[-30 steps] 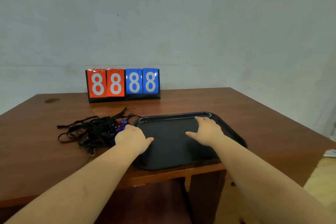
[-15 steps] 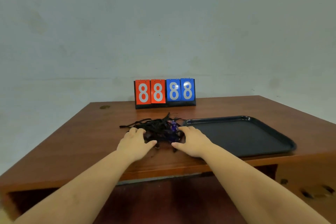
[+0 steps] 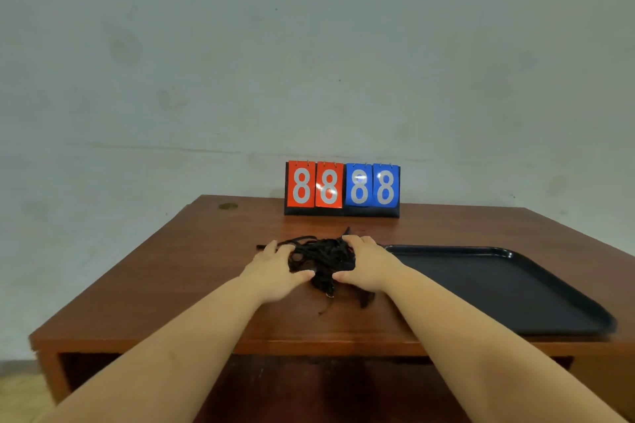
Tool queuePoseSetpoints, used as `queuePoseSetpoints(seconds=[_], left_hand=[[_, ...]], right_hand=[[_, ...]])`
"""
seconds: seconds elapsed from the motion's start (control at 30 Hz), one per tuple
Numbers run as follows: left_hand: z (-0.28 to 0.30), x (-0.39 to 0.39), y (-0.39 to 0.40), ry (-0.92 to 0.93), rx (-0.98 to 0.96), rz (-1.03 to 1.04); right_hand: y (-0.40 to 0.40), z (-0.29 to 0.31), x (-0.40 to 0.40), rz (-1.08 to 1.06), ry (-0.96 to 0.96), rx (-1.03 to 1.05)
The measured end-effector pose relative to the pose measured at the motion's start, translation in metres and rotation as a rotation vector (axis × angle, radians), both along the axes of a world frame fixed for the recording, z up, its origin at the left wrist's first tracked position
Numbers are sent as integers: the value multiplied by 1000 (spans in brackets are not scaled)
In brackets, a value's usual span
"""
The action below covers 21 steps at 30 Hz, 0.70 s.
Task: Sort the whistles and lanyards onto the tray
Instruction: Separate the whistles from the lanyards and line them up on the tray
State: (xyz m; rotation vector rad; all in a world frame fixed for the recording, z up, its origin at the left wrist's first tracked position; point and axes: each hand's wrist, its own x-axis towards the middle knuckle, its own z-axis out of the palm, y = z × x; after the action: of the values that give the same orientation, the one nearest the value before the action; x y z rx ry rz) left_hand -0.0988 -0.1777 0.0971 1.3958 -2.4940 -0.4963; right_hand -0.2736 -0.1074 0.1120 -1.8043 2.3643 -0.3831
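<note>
A tangled bundle of black lanyards (image 3: 321, 256) lies on the wooden table (image 3: 192, 271), just left of the black tray (image 3: 508, 288). My left hand (image 3: 275, 268) cups the bundle from the left, thumb under its near side and fingers over the top. On the other side, my right hand (image 3: 369, 264) holds the bundle the same way. The cords are bunched tightly between both hands. A metal clip (image 3: 330, 295) and loose ends trail toward me. The whistles are hidden inside the tangle. Nothing lies on the tray.
A flip scoreboard (image 3: 342, 189) showing red 88 and blue 88 stands at the back of the table against a pale wall. The table's near edge runs just in front of the tray.
Both hands have closed in on the lanyards and squeezed the spread-out tangle into a compact bundle. A second ago the right hand rested on the tray; the view has shifted left.
</note>
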Motion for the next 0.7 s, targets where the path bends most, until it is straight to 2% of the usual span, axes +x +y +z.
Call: queuePoseSetpoints(seconds=[0.3,0.53,0.7], left_hand=[[-9,-26,-52,70,46,-7],[-24,-56,-95,98,164,2],[-31,-63,-97,-1,73,63]], right_hand=[[-53,-4,-22,74,3,138],[-79,-9,-46,137,-130,172],[-86,-15,-56,135,-280,102]])
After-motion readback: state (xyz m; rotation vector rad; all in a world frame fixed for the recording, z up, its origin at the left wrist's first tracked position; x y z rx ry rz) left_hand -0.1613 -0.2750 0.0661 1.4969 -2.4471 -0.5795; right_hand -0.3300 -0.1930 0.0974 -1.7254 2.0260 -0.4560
